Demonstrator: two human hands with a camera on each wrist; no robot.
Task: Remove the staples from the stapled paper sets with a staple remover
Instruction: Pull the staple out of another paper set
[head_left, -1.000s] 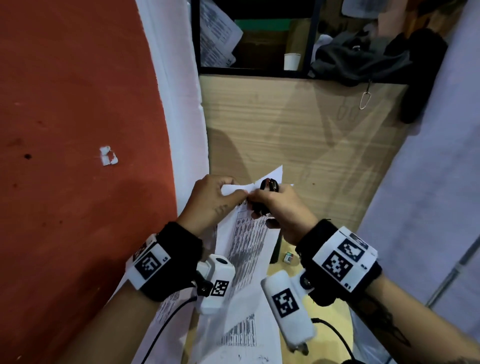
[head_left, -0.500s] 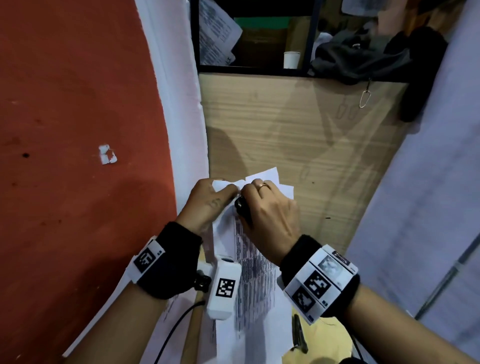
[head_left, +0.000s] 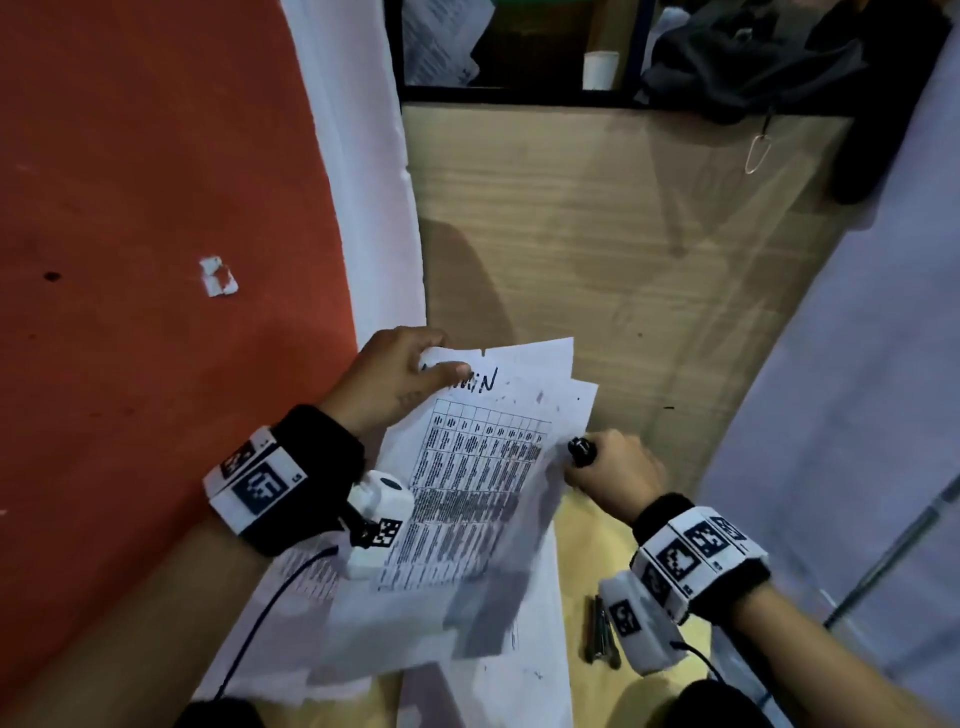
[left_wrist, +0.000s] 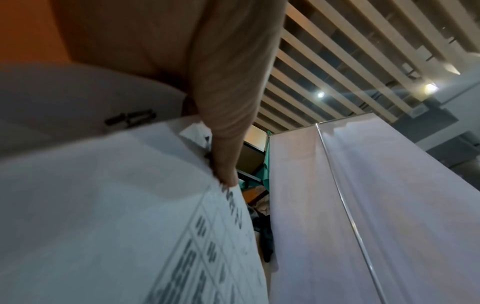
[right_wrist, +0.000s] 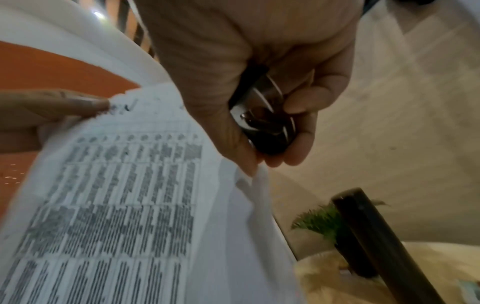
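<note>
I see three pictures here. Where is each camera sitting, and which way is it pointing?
Head: worn on the head, looking down at both forearms, the left hand pinching the paper set, the right hand gripping the staple remover.
Left wrist: under the left wrist, looking up along the thumb past the paper to the slatted ceiling.
Right wrist: under the right wrist, looking along the hand curled round the remover.
Shared: all three show the printed paper.

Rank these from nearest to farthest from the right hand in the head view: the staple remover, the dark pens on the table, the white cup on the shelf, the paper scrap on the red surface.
1. staple remover: held in the right hand.
2. dark pens: on the table, toward the camera, beside the right wrist.
3. paper scrap: far left, on the red surface.
4. white cup: top, on the shelf.
</note>
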